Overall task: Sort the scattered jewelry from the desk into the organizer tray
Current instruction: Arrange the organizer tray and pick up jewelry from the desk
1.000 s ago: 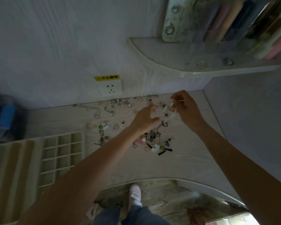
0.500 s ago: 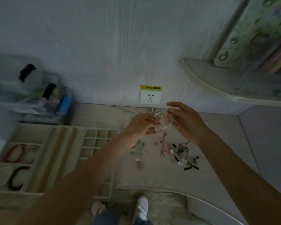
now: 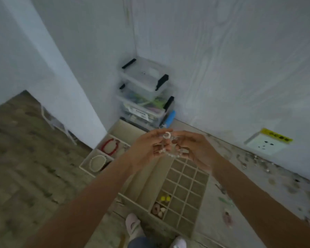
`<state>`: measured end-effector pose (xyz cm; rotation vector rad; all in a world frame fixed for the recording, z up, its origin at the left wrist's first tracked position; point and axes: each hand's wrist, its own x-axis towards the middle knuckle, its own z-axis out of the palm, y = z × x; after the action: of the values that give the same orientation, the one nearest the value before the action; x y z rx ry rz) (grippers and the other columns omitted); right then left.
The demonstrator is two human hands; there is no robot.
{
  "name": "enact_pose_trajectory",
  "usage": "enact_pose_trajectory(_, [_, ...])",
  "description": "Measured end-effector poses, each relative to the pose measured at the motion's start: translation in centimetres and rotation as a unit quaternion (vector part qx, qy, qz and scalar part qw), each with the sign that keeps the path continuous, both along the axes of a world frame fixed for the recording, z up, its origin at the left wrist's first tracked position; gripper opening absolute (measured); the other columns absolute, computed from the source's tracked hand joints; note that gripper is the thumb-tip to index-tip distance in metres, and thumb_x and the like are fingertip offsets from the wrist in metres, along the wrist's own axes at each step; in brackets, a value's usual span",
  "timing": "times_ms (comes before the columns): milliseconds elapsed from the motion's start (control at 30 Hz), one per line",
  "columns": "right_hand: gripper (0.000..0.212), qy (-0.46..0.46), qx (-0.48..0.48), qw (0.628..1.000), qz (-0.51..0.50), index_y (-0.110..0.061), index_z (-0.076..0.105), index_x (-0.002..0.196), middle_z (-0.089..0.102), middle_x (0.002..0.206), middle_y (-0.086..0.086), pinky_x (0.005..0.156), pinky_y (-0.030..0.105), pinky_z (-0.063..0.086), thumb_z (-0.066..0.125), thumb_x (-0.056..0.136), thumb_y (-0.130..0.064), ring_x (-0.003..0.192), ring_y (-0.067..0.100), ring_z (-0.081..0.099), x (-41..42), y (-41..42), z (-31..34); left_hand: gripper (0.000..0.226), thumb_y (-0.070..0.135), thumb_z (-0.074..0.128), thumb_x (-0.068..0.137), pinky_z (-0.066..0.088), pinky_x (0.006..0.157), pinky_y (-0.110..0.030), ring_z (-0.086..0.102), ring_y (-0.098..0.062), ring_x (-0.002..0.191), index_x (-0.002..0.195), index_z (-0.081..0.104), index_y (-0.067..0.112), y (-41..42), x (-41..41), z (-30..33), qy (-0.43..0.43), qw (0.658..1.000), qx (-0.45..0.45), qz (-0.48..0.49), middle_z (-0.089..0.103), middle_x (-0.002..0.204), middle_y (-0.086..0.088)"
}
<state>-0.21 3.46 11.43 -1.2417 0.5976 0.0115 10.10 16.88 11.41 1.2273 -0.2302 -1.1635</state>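
Pale wood-grain walls meet in a far corner holding stacked clear storage boxes, with grey-brown plank floor at left and a wall socket at right.

Two hands, one organizer tray, two stacked clear boxes, one wall socket.

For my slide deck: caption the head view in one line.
Both hands, left hand and right hand, hold a pale beaded bracelet above the organizer tray.

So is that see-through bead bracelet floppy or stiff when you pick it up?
Probably floppy: the clear bead bracelet sags in a loop between the left hand and right hand. Likely light, since fingertips alone hold it. Its beads look smooth, maybe slippery.
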Motion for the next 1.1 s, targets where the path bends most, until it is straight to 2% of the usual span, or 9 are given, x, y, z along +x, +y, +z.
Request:
enact_pose_trajectory(167, [0.034, 0.021, -0.003, 0.999, 0.032, -0.017, 0.069, 0.101, 0.068, 0.092, 0.011, 0.083, 0.037, 0.055, 0.047, 0.09, 0.006, 0.084, 0.024, 0.063, 6.4, 3.8, -1.3, 0.032, -0.006, 0.049, 0.09, 0.049, 0.066, -0.018, 0.062, -0.009, 0.071, 0.115, 0.059, 0.012, 5.0, 5.5, -0.8, -0.054, 0.998, 0.042, 0.001, 0.066, 0.083, -0.003])
enact_pose_trajectory(267, [0.028, 0.035, -0.001, 0.999, 0.036, -0.014, 0.068, 0.103, 0.067, 0.079, 0.005, 0.076, 0.028, 0.057, 0.048, 0.093, 0.003, 0.073, 0.015, 0.066, 9.0, 5.5, -2.6, 0.036, -0.008, 0.058, 0.085, 0.046, 0.054, -0.011, 0.059, 0.001, 0.056, 0.118, 0.059, 0.007, 6.7, 8.6, -2.5, -0.238, 0.954, 0.18, 0.021, 0.065, 0.076, -0.005])
enact_pose_trajectory(433, [0.017, 0.078, -0.036, 0.996, 0.003, 0.0, 0.065, 0.1, 0.065, 0.066, 0.001, 0.068, 0.02, 0.055, 0.049, 0.094, 0.001, 0.062, 0.008, 0.064, 12.3, 7.9, -5.5, 0.025, 0.013, 0.068, 0.083, 0.055, 0.064, -0.021, 0.064, -0.016, 0.065, 0.107, 0.06, 0.013, 7.5, 12.0, -5.7, -0.303, 0.916, 0.26, 0.028, 0.066, 0.076, -0.004])
enact_pose_trajectory(533, [0.023, 0.091, -0.102, 0.991, -0.005, 0.005, 0.064, 0.108, 0.06, 0.073, 0.004, 0.065, 0.015, 0.05, 0.044, 0.096, 0.003, 0.066, 0.009, 0.059, 14.1, 8.7, -6.8, 0.018, 0.017, 0.062, 0.088, 0.041, 0.051, -0.003, 0.058, -0.008, 0.068, 0.105, 0.056, 0.017, 7.0, 13.6, -7.2, -0.347, 0.893, 0.287, 0.021, 0.066, 0.091, -0.008])
enact_pose_trajectory(700, [0.031, 0.122, -0.207, 0.97, -0.032, -0.002, 0.062, 0.118, 0.063, 0.112, 0.007, 0.095, 0.029, 0.044, 0.043, 0.094, 0.003, 0.106, 0.021, 0.057, 16.1, 9.2, -9.0, 0.033, 0.011, 0.043, 0.097, 0.033, 0.07, -0.001, 0.05, -0.006, 0.091, 0.13, 0.047, 0.012, 5.3, 14.3, -7.9, -0.416, 0.874, 0.252, 0.008, 0.056, 0.117, -0.007])
enact_pose_trajectory(833, [0.03, 0.185, -0.261, 0.947, 0.018, -0.006, 0.065, 0.111, 0.059, 0.1, 0.009, 0.084, 0.029, 0.041, 0.04, 0.095, -0.002, 0.094, 0.023, 0.053, 16.7, 9.0, -9.9, 0.039, -0.006, 0.036, 0.094, 0.03, 0.084, -0.002, 0.054, -0.021, 0.106, 0.13, 0.049, 0.0, 5.1, 14.1, -8.2, -0.516, 0.824, 0.229, -0.046, 0.055, 0.121, -0.018])
enact_pose_trajectory(967, [0.038, 0.236, -0.313, 0.913, 0.114, -0.012, 0.048, 0.06, 0.045, 0.062, 0.006, 0.05, 0.023, 0.03, 0.036, 0.095, -0.003, 0.056, 0.016, 0.041, 16.4, 8.2, -9.6, 0.043, -0.001, 0.04, 0.091, 0.035, 0.097, -0.028, 0.042, -0.028, 0.124, 0.132, 0.049, 0.005, 6.3, 14.1, -9.7, -0.616, 0.709, 0.29, -0.184, 0.046, 0.136, -0.012])
enact_pose_trajectory(1033, [0.031, 0.25, -0.35, 0.889, 0.154, -0.004, 0.059, 0.076, 0.056, 0.077, 0.014, 0.049, 0.019, 0.03, 0.036, 0.096, -0.005, 0.066, 0.019, 0.048, 16.2, 8.0, -9.4, 0.044, 0.004, 0.045, 0.086, 0.038, 0.096, -0.033, 0.044, -0.027, 0.125, 0.128, 0.056, 0.011, 6.8, 14.0, -9.3, -0.661, 0.65, 0.302, -0.224, 0.049, 0.137, -0.009])
enact_pose_trajectory(1100, [0.029, 0.25, -0.376, 0.875, 0.175, 0.003, 0.063, 0.097, 0.062, 0.104, 0.02, 0.058, 0.024, 0.038, 0.035, 0.096, -0.004, 0.085, 0.024, 0.056, 16.4, 8.1, -9.1, 0.038, 0.013, 0.046, 0.071, 0.051, 0.078, -0.033, 0.065, -0.026, 0.1, 0.095, 0.074, 0.018, 6.9, 13.9, -9.2, -0.701, 0.612, 0.266, -0.251, 0.069, 0.108, -0.008])
